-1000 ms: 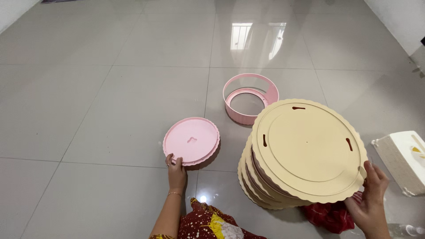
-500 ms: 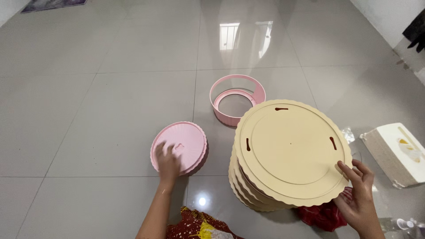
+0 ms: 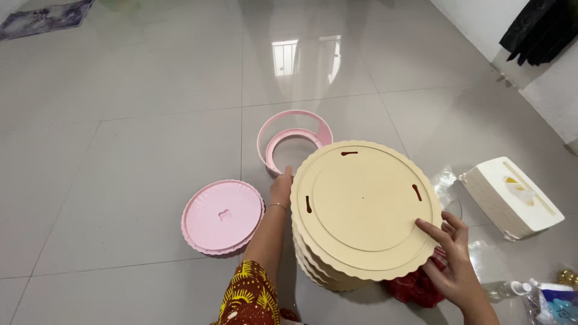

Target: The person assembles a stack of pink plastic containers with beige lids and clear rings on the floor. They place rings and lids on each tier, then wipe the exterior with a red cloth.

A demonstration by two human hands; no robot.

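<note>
Fingers of my right hand (image 3: pixel 453 256) lie spread on the cream plate stack (image 3: pixel 362 207); my left hand (image 3: pixel 281 185) reaches the pink ring (image 3: pixel 293 142), grip hidden.

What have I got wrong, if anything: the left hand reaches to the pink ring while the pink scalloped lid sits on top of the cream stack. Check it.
The lid's place is wrong. In the head view the pink scalloped lid lies on the floor left of the cream stack. The left hand does reach to the pink ring.

Glossy grey tiled floor (image 3: pixel 138 138) — window glare
</note>
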